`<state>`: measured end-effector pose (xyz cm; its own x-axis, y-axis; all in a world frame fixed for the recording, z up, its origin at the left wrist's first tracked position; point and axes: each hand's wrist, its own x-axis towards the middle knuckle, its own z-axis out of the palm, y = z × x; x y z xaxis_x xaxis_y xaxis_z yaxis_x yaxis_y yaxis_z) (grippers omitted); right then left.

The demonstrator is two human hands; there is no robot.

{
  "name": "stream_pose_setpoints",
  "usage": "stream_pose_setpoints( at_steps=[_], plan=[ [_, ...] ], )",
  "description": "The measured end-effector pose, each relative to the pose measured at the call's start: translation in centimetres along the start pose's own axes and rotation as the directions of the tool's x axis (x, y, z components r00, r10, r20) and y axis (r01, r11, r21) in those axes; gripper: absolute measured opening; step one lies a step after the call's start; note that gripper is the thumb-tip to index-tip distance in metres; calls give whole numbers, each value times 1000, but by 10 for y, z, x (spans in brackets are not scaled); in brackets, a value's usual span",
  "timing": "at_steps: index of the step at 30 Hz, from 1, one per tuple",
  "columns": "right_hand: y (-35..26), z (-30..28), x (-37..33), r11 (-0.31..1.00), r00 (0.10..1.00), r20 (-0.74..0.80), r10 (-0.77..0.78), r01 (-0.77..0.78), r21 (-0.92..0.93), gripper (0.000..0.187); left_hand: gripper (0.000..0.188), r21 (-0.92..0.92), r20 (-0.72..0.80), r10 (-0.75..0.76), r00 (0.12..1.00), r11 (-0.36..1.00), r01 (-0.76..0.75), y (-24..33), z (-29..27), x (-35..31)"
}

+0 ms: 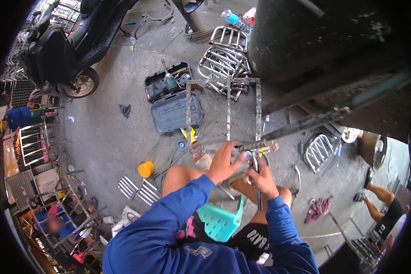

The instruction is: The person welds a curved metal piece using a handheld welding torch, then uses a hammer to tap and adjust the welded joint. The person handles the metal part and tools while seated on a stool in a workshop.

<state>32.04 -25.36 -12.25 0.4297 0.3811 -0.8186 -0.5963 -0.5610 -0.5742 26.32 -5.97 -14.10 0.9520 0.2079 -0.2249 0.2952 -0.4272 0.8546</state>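
My left hand [224, 163] is in front of me with thumb and fingers spread, beside the left end of a dark ridged cylinder [252, 146] with a brass-coloured end. Whether the fingertips touch it, I cannot tell. My right hand [263, 179] is closed around a shiny metal rod [259, 200], whose upper end meets the cylinder like a T. Just beyond my hands stands a worn rectangular metal frame [228, 109] with a middle bar. Between my legs is a turquoise plastic stool [221, 221], partly hidden by my clothes.
An opened tool case [176, 112] holds a power drill [168, 83]. Bent metal racks [223, 61] are piled behind the frame. A yellow container [146, 169] stands at left, a scooter [73, 50] farther off. A dark steel beam [315, 119] slants at right. Other people sit at both sides.
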Motion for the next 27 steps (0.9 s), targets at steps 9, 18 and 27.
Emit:
stream_pose_setpoints(
  at_steps=[9, 18, 27],
  plan=[
    [43, 23, 26, 775, 831, 27, -555, 529, -345, 39, 58, 67, 152, 206, 967, 974, -218, -40, -32, -14],
    [69, 61, -91, 624, 507, -363, -781, 619, -477, 32, 44, -17, 78, 230, 970, 973, -230, -28, -44, -115],
    [298, -56, -283, 819, -267, -832, -487, 192, -541, 45, 29, 400, 183, 345, 920, 829, -391, -75, -68, -172]
  ],
)
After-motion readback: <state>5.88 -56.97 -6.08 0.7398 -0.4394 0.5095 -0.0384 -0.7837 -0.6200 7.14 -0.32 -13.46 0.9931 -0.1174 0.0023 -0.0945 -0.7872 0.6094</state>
